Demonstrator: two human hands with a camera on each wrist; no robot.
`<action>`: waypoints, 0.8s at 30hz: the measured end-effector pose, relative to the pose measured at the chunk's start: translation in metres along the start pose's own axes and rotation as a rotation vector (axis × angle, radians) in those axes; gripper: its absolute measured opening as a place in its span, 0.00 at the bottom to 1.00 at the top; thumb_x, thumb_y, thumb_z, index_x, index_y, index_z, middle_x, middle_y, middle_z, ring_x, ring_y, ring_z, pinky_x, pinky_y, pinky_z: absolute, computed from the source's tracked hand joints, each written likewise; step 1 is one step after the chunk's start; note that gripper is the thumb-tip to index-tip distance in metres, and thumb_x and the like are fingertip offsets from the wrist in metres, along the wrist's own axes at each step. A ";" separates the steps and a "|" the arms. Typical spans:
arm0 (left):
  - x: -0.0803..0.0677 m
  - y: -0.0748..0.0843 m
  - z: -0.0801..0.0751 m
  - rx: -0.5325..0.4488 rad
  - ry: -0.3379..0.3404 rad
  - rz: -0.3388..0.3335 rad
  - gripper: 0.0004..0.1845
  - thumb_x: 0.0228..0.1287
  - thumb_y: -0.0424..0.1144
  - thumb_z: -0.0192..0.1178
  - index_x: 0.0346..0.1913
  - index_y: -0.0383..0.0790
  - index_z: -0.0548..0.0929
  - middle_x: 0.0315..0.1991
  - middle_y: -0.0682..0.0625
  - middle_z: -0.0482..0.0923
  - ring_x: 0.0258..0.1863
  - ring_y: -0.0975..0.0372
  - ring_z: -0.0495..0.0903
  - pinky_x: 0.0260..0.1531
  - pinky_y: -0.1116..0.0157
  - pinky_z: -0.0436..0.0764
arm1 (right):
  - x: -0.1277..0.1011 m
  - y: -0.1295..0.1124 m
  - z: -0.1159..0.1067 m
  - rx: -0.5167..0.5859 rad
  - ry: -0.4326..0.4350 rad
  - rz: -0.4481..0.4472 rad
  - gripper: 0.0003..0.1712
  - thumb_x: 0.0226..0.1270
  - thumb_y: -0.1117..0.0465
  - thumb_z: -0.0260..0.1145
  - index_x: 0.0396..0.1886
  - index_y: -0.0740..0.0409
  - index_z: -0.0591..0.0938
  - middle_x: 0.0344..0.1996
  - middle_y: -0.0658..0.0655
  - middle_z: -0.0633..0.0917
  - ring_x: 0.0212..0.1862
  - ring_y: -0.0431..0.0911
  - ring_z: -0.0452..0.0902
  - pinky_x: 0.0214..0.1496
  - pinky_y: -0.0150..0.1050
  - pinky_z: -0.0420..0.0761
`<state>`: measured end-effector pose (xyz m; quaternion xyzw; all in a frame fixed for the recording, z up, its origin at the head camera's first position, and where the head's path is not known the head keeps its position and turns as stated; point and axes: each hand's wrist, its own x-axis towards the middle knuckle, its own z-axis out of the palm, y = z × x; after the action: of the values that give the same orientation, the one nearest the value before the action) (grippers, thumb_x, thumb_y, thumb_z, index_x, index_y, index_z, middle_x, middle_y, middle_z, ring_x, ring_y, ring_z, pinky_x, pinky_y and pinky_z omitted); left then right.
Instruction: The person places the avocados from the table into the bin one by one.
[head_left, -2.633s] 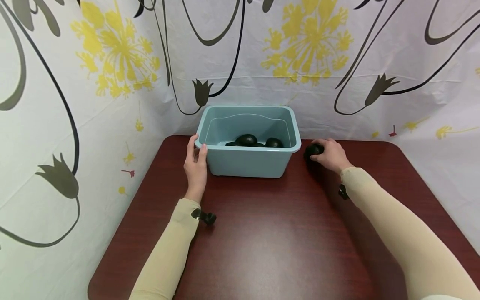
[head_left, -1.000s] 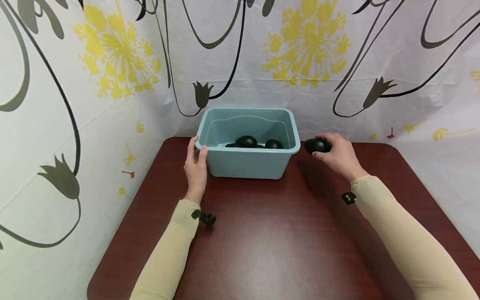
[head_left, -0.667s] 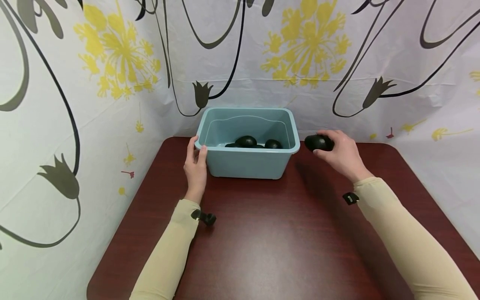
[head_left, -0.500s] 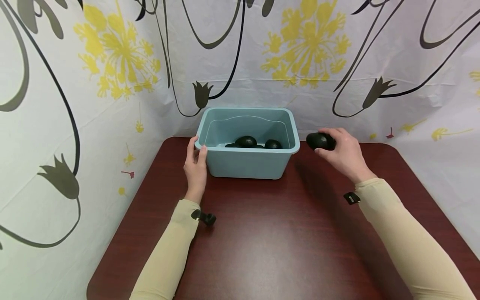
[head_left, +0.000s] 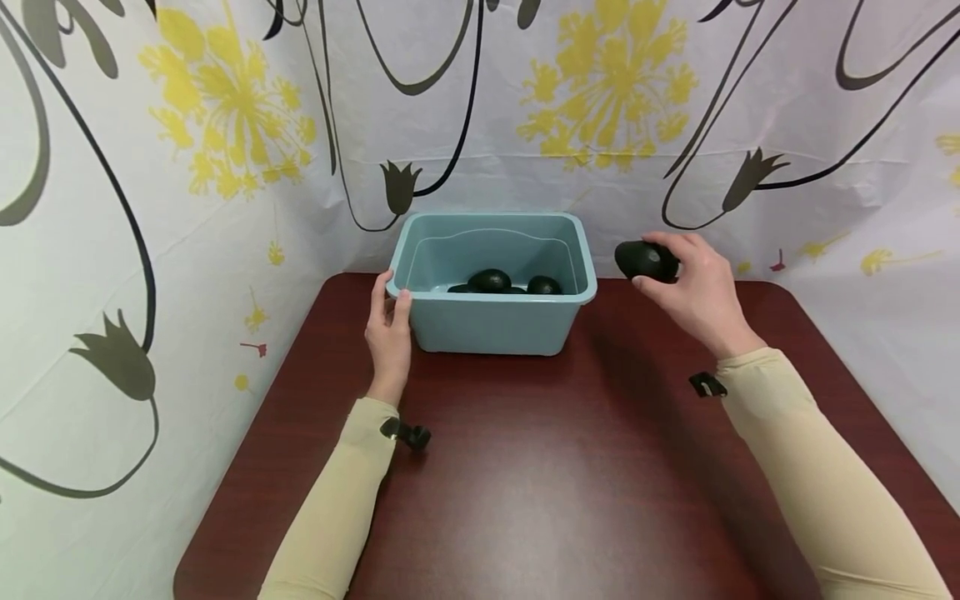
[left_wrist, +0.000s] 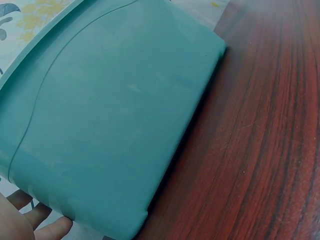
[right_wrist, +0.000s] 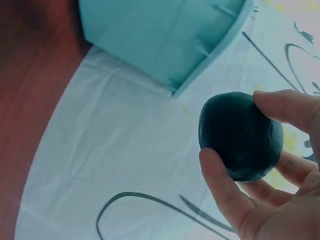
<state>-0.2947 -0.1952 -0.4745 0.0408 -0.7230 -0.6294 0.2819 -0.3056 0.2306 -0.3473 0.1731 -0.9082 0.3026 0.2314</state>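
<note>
My right hand holds a dark avocado between thumb and fingers, raised above the table to the right of a blue plastic bin. In the right wrist view, fingertips press against the rounded dark skin of the avocado. My left hand grips the bin's front left corner, fingers up at the rim. From the left wrist, curled fingers show beside the bin's wall. Inside the bin lie several dark avocados, partly hidden by its front wall.
The bin stands at the back of a reddish-brown wooden table. Behind and to the left hangs a pale cloth with yellow flowers and dark stems. A small black camera is strapped to the left wrist.
The right hand has lifted the avocado off the table, and it is now higher and slightly farther right of the bin. The left hand keeps its place on the bin.
</note>
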 end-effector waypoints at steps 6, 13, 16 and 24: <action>-0.001 0.000 -0.001 -0.007 0.006 -0.017 0.26 0.72 0.61 0.56 0.70 0.74 0.68 0.58 0.53 0.77 0.55 0.61 0.75 0.57 0.52 0.73 | 0.005 -0.018 -0.004 0.002 0.023 -0.029 0.33 0.62 0.54 0.75 0.68 0.45 0.78 0.59 0.59 0.78 0.52 0.57 0.74 0.47 0.54 0.73; -0.006 0.020 -0.001 -0.011 0.007 -0.016 0.26 0.75 0.53 0.56 0.73 0.61 0.69 0.57 0.48 0.77 0.54 0.59 0.75 0.57 0.51 0.73 | 0.013 -0.037 -0.007 -0.003 0.039 -0.083 0.33 0.63 0.54 0.75 0.68 0.44 0.78 0.58 0.58 0.78 0.51 0.54 0.75 0.43 0.51 0.75; -0.012 0.034 -0.002 -0.010 0.001 -0.021 0.26 0.76 0.53 0.55 0.73 0.60 0.68 0.59 0.48 0.77 0.55 0.59 0.74 0.57 0.52 0.73 | 0.017 -0.044 -0.006 -0.005 0.042 -0.111 0.33 0.62 0.54 0.75 0.68 0.45 0.78 0.57 0.57 0.78 0.53 0.52 0.75 0.42 0.47 0.76; -0.014 0.038 -0.003 -0.006 -0.002 -0.020 0.26 0.75 0.53 0.55 0.73 0.61 0.68 0.60 0.46 0.77 0.55 0.58 0.75 0.58 0.51 0.72 | 0.029 -0.064 -0.003 0.011 0.020 -0.147 0.32 0.62 0.53 0.76 0.67 0.43 0.79 0.57 0.52 0.79 0.54 0.48 0.76 0.40 0.32 0.76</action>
<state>-0.2703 -0.1837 -0.4438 0.0466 -0.7208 -0.6346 0.2751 -0.2995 0.1793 -0.3004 0.2377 -0.8890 0.2915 0.2612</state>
